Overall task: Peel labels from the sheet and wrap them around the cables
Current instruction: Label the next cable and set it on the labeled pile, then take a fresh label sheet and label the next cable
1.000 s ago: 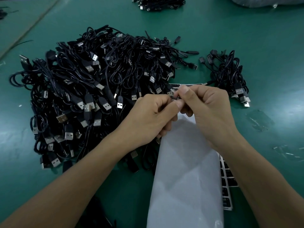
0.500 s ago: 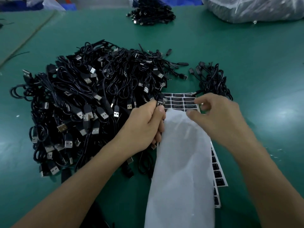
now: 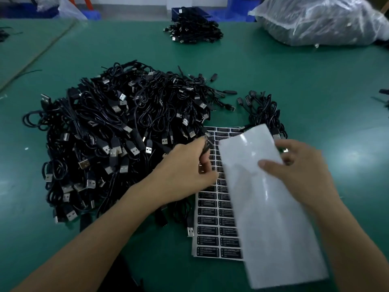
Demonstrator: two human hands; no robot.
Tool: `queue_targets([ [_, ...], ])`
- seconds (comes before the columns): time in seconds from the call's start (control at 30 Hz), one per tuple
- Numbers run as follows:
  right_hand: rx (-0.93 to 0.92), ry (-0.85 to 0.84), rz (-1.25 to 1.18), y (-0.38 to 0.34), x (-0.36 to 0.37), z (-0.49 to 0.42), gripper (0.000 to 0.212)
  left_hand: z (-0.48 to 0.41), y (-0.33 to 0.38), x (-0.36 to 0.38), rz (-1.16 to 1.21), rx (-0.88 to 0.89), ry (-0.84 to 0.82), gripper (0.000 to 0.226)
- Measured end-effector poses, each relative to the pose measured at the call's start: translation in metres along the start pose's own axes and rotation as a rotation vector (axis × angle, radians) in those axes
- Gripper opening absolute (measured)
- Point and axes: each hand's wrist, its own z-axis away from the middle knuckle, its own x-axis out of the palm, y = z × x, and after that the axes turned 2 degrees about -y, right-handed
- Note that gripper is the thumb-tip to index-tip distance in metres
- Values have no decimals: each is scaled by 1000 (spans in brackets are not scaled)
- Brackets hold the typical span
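Note:
A big heap of black USB cables (image 3: pixel 117 140) fills the left middle of the green table (image 3: pixel 315 91). A label sheet (image 3: pixel 212 230) with rows of black labels lies in front of it. My left hand (image 3: pixel 189 167) hovers over the sheet's upper part and pinches a black cable end (image 3: pixel 207 142) between thumb and fingers. My right hand (image 3: pixel 299 171) holds a white backing sheet (image 3: pixel 271 218), thumb on top and fingers curled behind its right edge. The white sheet covers the right side of the label sheet.
A small bunch of cables (image 3: pixel 265 110) lies right of the heap. Another cable pile (image 3: pixel 192 32) sits at the far edge, with a clear plastic bag (image 3: pixel 320 20) of dark goods at the back right. A blue bin (image 3: pixel 189 12) stands behind the far pile.
My hands have moved apart. The right hand has swung the white sheet to the right, and more rows of labels show beneath. The left hand keeps its pinch on the cable end.

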Motion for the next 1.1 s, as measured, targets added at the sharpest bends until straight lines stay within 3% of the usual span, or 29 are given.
queue_targets([
  [0.07, -39, 158, -79, 2, -7, -7, 16, 5, 10, -1, -125, 39, -93, 43],
  [0.13, -28, 245, -190, 4, -10, -15, 9, 9, 21, 1, -292, 70, -191, 51],
  [0.23, 8, 370, -272, 7, -9, -27, 10, 14, 30, 16, -468, 135, -303, 64],
  [0.3, 61, 438, -406, 8, -8, -34, 15, 14, 30, 27, -546, 176, -269, 70],
  [0.43, 174, 391, -573, 13, -4, -38, 14, 9, 21, 39, -606, 118, -201, 116],
  [0.57, 171, 329, -520, 14, -2, -36, 12, 5, 12, 29, -576, 44, -198, 141],
  [0.67, 176, 298, -493, 15, -6, -33, 15, 1, 13, 25, -549, -37, -199, 128],
  [0.77, 183, 266, -486, 17, -10, -31, 13, -3, 15, 21, -464, -58, -155, 82],
  [0.83, 179, 248, -466, 18, -12, -31, 8, -3, 15, 19, -400, -61, -119, 80],
  [0.97, 179, 232, -460, 17, -11, -32, 10, 0, 19, 22, -504, 24, -96, 85],
  [1.1, 143, 169, -408, 16, -8, -28, 4, 0, 17, 12, -347, -69, -53, 63],
])
